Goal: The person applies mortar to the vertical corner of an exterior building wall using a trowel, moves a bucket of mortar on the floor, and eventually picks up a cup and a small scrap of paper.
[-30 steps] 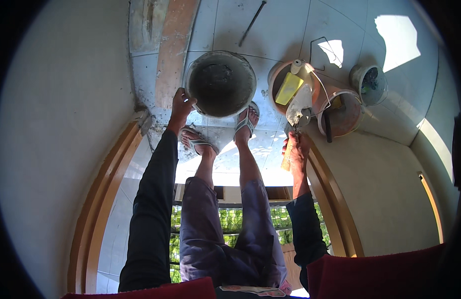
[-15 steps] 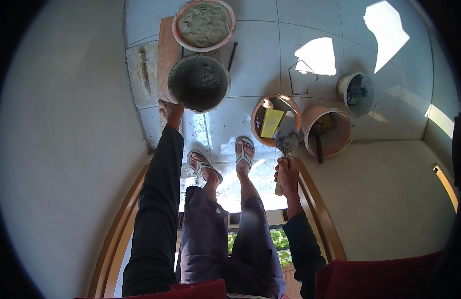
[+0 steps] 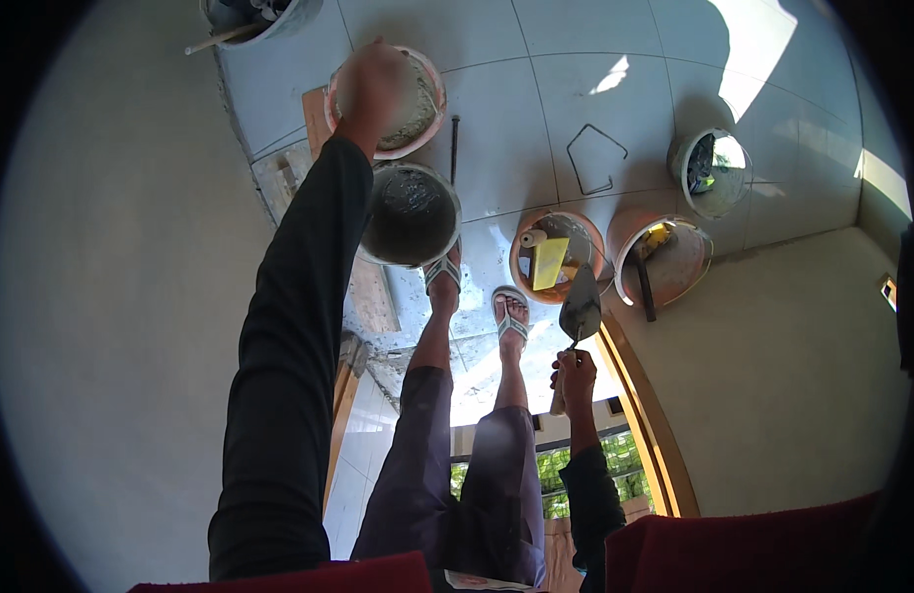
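My left hand (image 3: 373,91) reaches over a pinkish bucket (image 3: 429,124) of grey mortar at the upper centre; it is motion-blurred and its grip is unclear. Just below that bucket stands a dark bucket (image 3: 408,217) with grey, wet contents, beside my left foot (image 3: 442,272). My right hand (image 3: 576,381) is closed on the wooden handle of a trowel (image 3: 581,301), its blade pointing forward. Ahead of the blade, an orange bucket (image 3: 521,267) holds a yellow block-like tool (image 3: 548,262) and a roller (image 3: 532,239).
Another pink bucket (image 3: 679,272), pale buckets (image 3: 722,198) (image 3: 299,20) with items inside, a bent wire (image 3: 610,186), a long bar (image 3: 455,143) and boards (image 3: 378,301) lie on the tiled floor. Walls (image 3: 101,296) flank both sides, with a wooden door frame (image 3: 645,415).
My left hand has left the dark bucket's rim and moved forward over the mortar bucket. My left foot has stepped forward beside the dark bucket. The trowel stays in my right hand.
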The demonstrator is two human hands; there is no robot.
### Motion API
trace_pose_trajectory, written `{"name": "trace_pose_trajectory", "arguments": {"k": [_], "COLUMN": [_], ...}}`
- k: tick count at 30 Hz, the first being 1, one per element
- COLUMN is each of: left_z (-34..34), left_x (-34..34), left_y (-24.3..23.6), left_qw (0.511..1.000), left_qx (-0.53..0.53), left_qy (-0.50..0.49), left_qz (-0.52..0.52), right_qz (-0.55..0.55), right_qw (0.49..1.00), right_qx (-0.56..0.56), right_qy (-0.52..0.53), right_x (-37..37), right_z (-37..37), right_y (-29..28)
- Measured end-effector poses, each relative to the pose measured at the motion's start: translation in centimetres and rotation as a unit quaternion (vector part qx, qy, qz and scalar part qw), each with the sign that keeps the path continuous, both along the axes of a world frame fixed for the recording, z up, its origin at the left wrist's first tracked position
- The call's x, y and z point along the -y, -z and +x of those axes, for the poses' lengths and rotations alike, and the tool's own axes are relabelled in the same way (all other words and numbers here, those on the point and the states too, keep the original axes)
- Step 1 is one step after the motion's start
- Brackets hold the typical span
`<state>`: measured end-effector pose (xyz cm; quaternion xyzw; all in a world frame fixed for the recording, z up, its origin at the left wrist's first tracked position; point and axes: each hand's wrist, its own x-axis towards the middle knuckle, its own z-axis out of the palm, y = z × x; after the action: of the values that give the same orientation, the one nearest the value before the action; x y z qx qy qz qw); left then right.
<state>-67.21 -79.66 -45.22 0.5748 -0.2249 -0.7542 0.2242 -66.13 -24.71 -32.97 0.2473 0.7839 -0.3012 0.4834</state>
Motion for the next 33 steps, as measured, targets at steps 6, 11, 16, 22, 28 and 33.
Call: {"name": "trace_pose_trajectory", "arguments": {"k": [6,11,16,22,28,33], "left_z": [-3.6,-4.2,-0.7,4.8,11.6,16.9], "left_x": [-2.2,-3.2,-8.3,-17.0,-27.2,-35.3], "left_y": [-1.0,-6.0,-12.7,-23.3,-31.1,-31.2], "left_qw": [0.991,0.994,1.0,0.992,0.995,0.991], "left_qx": [0.125,0.08,-0.004,-0.056,0.001,0.109], "left_qy": [-0.046,-0.069,0.006,0.087,0.094,0.062], "left_qz": [0.025,0.025,-0.018,-0.065,-0.028,0.037], "right_qz": [-0.001,-0.005,-0.025,-0.032,-0.005,-0.039], "right_qw": [0.997,0.997,0.996,0.998,0.999,0.998], "right_qx": [-0.027,-0.046,-0.057,-0.06,-0.046,-0.037], "right_qy": [0.073,0.064,0.061,-0.004,-0.012,-0.044], "right_x": [-1.2,-2.5,-4.6,-5.0,-2.7,-5.0], "right_z": [3.1,4.3,3.3,0.5,-1.5,-2.6], "right_y": [-1.3,-3.3,-5.3,-5.8,-5.6,-3.5]}}
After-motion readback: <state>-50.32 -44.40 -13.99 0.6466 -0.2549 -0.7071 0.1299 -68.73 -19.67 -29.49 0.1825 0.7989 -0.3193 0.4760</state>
